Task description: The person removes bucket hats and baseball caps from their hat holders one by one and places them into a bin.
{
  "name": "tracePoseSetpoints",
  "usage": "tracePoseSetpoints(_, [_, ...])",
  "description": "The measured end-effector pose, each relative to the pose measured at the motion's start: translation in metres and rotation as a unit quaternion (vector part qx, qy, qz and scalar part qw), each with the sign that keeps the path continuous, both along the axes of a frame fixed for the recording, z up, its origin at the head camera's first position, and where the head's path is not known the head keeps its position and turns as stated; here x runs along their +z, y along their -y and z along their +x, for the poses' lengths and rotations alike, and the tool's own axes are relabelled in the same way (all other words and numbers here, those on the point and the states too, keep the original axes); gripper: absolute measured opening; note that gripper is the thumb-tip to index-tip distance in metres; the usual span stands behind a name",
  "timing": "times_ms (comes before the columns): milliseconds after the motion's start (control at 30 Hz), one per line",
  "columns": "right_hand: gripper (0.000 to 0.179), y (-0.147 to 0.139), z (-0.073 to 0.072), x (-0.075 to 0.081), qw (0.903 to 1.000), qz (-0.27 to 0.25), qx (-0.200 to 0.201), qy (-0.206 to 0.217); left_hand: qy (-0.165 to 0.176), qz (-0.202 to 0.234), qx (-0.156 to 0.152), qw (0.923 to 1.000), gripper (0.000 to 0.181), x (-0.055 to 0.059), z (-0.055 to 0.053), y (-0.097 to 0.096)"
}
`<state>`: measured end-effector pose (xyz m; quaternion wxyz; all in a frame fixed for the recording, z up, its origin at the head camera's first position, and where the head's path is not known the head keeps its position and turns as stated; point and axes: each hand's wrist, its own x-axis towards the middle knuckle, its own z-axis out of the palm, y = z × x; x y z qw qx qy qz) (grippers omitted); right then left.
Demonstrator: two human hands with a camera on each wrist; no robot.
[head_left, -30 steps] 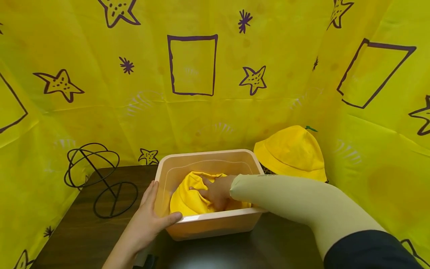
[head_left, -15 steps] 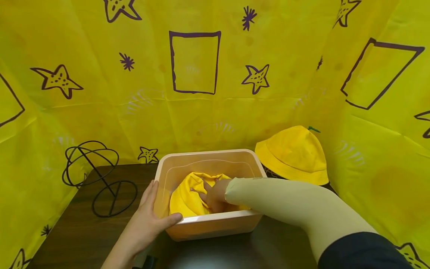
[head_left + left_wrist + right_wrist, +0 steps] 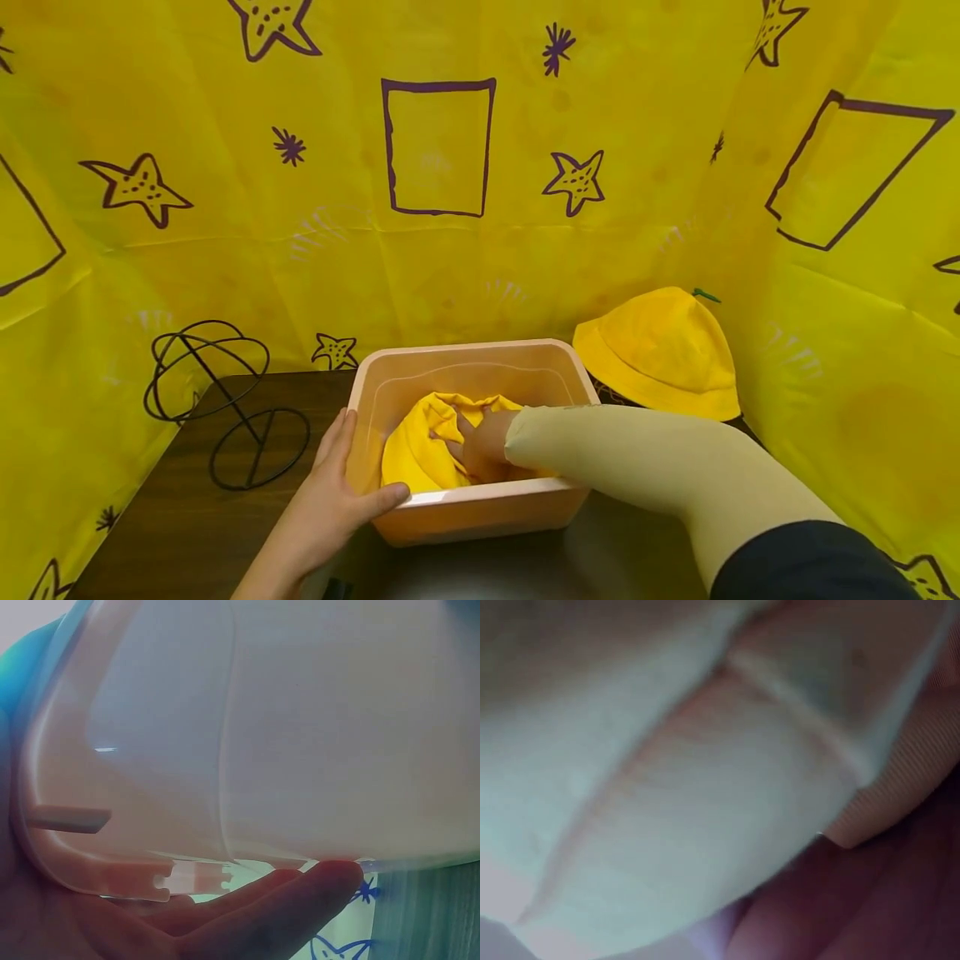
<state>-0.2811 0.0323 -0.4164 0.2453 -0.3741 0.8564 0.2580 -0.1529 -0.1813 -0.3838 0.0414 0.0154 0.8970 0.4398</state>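
My left hand [image 3: 333, 492] grips the near left corner of a pale peach plastic bin [image 3: 495, 517], thumb over the rim and fingers along its outer side. The left wrist view shows the fingers [image 3: 330, 881] against the bin's wall [image 3: 315, 750]. Inside the bin lies a crumpled yellow bucket hat [image 3: 416, 454]. My right hand [image 3: 483, 446] reaches down into the bin and holds the hat by its folds, fingers partly hidden in the cloth. In the right wrist view, pale-looking fabric [image 3: 705, 817] fills most of the frame, with blurred skin at lower right.
Behind the bin on the right, a second yellow bucket hat [image 3: 663, 350] with a green sprout sits on a mostly hidden stand. A black wire hat stand [image 3: 247, 421] leans at left on the dark wooden table [image 3: 165, 500]. Yellow patterned cloth [image 3: 450, 275] encloses the back and sides.
My right hand has shifted slightly lower and deeper into the hat's folds, and its forearm has dipped a little. My left hand keeps its place on the bin. The head view has shifted slightly.
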Motion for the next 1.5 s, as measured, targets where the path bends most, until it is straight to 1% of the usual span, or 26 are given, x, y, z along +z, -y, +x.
tracePoseSetpoints(233, [0.078, -0.003, 0.0, 0.008, 0.998, -0.05, -0.037, 0.008, -0.013, -0.004, 0.002, 0.9999, 0.123, 0.002, 0.0, 0.002])
tracePoseSetpoints(367, [0.078, -0.004, 0.001, 0.011, 0.9975, -0.057, -0.04, 0.009, -0.011, -0.003, 0.002, 0.9999, 0.123, 0.002, 0.0, 0.002])
tracePoseSetpoints(500, [0.08, -0.005, 0.002, 0.011, 0.9955, -0.064, -0.066, 0.02, -0.011, -0.003, 0.0, 0.9999, 0.123, 0.002, 0.0, 0.001])
tracePoseSetpoints(600, [0.084, -0.006, 0.0, 0.01, 0.9965, -0.065, -0.048, 0.021, -0.007, -0.006, 0.0, 1.0, 0.123, 0.003, 0.0, 0.0])
tracePoseSetpoints(733, [0.09, -0.006, -0.004, 0.01, 0.9971, -0.073, -0.006, 0.022, -0.012, -0.012, -0.003, 0.9998, 0.123, 0.003, 0.001, -0.001])
tracePoseSetpoints(800, [0.092, -0.006, -0.006, 0.012, 0.9959, -0.084, -0.012, 0.033, -0.018, -0.014, -0.005, 0.9997, 0.122, 0.003, 0.002, -0.001])
tracePoseSetpoints(900, [0.098, -0.007, -0.01, 0.016, 0.9927, -0.1, -0.025, 0.063, -0.027, -0.015, -0.006, 0.9995, 0.121, 0.003, 0.002, -0.001])
tracePoseSetpoints(1000, [0.1, -0.007, -0.018, 0.017, 0.9895, -0.115, -0.02, 0.085, -0.032, -0.015, -0.008, 0.9993, 0.12, 0.002, 0.002, -0.001])
tracePoseSetpoints(1100, [0.096, -0.009, -0.027, 0.019, 0.983, -0.147, -0.009, 0.11, -0.034, -0.015, -0.01, 0.9993, 0.119, 0.001, 0.001, -0.001])
tracePoseSetpoints(1133, [0.095, -0.01, -0.03, 0.021, 0.9791, -0.162, -0.008, 0.122, -0.035, -0.015, -0.011, 0.9992, 0.119, 0.0, 0.001, -0.001])
tracePoseSetpoints(1167, [0.092, -0.012, -0.033, 0.023, 0.9743, -0.178, -0.017, 0.137, -0.034, -0.016, -0.012, 0.9992, 0.119, 0.0, 0.0, -0.001])
tracePoseSetpoints(1233, [0.087, -0.015, -0.038, 0.031, 0.9616, -0.211, -0.041, 0.171, -0.031, -0.016, -0.012, 0.9993, 0.119, -0.001, 0.0, -0.001])
tracePoseSetpoints(1333, [0.082, -0.021, -0.043, 0.045, 0.945, -0.246, -0.075, 0.202, -0.025, -0.018, -0.011, 0.9995, 0.119, 0.0, 0.001, -0.001])
tracePoseSetpoints(1400, [0.079, -0.024, -0.045, 0.055, 0.9383, -0.263, -0.08, 0.21, -0.018, -0.017, -0.01, 0.9996, 0.12, 0.0, 0.001, -0.001])
tracePoseSetpoints(1500, [0.078, -0.032, -0.048, 0.069, 0.9328, -0.283, -0.072, 0.211, -0.012, -0.015, -0.008, 0.9998, 0.121, 0.001, 0.002, -0.001])
